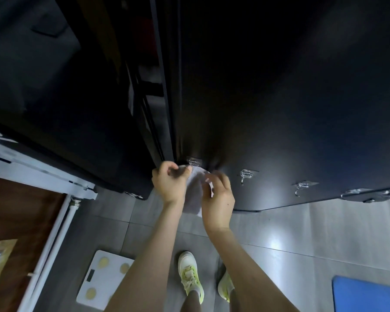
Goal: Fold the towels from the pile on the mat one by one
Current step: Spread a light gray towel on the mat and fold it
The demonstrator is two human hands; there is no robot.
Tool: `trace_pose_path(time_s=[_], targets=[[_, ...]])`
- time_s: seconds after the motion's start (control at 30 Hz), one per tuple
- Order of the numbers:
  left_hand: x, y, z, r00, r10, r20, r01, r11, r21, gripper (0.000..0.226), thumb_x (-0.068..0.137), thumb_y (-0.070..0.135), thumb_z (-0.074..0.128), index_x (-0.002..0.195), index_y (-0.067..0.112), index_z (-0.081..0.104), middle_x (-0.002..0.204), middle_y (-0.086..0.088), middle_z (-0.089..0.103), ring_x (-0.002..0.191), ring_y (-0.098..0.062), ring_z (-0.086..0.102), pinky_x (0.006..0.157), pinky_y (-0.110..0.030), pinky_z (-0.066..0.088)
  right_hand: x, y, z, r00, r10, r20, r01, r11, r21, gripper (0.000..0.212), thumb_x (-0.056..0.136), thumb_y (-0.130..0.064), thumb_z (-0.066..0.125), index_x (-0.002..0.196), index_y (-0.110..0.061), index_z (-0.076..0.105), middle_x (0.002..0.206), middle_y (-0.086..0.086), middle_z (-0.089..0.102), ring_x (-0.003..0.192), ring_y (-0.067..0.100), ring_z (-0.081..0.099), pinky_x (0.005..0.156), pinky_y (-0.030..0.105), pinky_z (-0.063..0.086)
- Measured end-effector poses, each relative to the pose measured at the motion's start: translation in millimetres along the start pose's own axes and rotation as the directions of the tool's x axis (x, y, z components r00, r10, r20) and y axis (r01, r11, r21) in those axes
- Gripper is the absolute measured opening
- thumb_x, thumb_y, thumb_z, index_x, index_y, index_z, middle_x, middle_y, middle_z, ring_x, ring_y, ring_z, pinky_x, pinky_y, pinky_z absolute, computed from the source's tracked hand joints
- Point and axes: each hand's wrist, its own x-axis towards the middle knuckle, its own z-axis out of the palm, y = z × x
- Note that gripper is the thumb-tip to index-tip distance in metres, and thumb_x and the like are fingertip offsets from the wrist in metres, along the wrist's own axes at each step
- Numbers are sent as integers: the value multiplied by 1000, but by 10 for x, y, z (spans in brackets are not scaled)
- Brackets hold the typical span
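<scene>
Now a towel [194, 194] is held by its top in the grip of the left hand [170, 185] and right hand [218, 199], long axis hanging downward, just below a hook [194, 163].

I see a grey tiled floor [302, 233]. On it are a white scale [104, 280] at seven o'clock, pale shoes [190, 275] at six and a blue mat [369, 293] at four.

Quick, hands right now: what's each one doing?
Left hand: grips the white towel.
Right hand: pinches the same towel.
</scene>
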Motion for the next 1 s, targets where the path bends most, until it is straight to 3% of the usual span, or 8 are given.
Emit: trace_pose_path(time_s=[0.1, 0.2, 0.3, 0.37, 0.47, 0.67, 0.77, 1.0], targets=[[5, -71, 37, 999, -11, 35, 14, 996, -83, 20, 62, 25, 79, 68, 32, 61, 94, -14, 59, 81, -25, 60, 80, -42, 52, -127, 12, -21, 999, -21, 34, 23, 999, -36, 20, 82, -8, 53, 92, -9, 70, 102, 2, 66, 86, 24, 63, 66, 21, 43], [-2, -112, 43, 996, -24, 83, 34, 993, -117, 11, 73, 15, 76, 79, 18, 67, 98, -16, 64, 83, -22, 62, 79, -32, 51, -112, -2, 26, 975, 26, 219, -34, 999, 37, 32, 91, -14, 46, 116, -7, 65, 121, 3, 61, 107, 19, 58, 84, 20, 43], [-12, -116, 30, 986, -50, 159, 70, 990, -123, 11, 81, 17, 70, 90, 11, 67, 92, -9, 69, 83, -17, 62, 76, -21, 47, -67, -37, 48, 938, 100, 332, -132, 989, 74, 33, 96, -11, 45, 127, -7, 55, 131, 1, 52, 115, 15, 51, 88, 11, 33], [-11, -103, 28, 977, -78, 197, 99, 990, -99, 11, 85, 17, 66, 93, 10, 66, 87, -4, 67, 81, -13, 59, 72, -17, 45, -55, -51, 50, 919, 144, 366, -199, 973, 118, 32, 96, -11, 45, 127, -10, 52, 131, -2, 51, 118, 13, 48, 93, 15, 33], [16, -96, 42, 960, -119, 253, 142, 987, -77, 13, 87, 17, 62, 96, 8, 66, 87, -1, 65, 83, -13, 58, 71, -19, 42, -18, -30, 76, 886, 201, 418, -306, 931, 201, 29, 96, -11, 45, 125, -12, 51, 125, -4, 53, 114, 11, 49, 99, 26, 38], [60, -84, 32, 923, -247, 295, 280, 957, -75, 7, 86, 21, 63, 80, 20, 64, 83, 0, 67, 84, -16, 61, 82, -30, 48, 79, -35, 65, 812, 306, 497, -477, 838, 264, 25, 97, -12, 44, 120, -15, 52, 115, 0, 59, 105, 14, 53, 95, 24, 40], [26, -35, -1, 932, -217, 290, 240, 970, -45, 12, 86, 23, 62, 75, 23, 61, 80, 4, 65, 86, -18, 60, 84, -32, 47, 102, -65, -32, 802, 303, 514, -475, 847, 241, 24, 96, -12, 45, 117, -15, 55, 113, 2, 61, 107, 19, 55, 96, 29, 43], [-172, 219, -352, 965, 3, 263, -64, 973, 221, 26, 92, 32, 53, 106, 13, 64, 93, 5, 63, 91, -15, 58, 79, -26, 43, 94, -66, -483, 770, 347, 535, -500, 850, 169, 21, 92, -25, 51, 109, -24, 62, 111, 0, 66, 95, 19, 63, 92, 43, 50]])
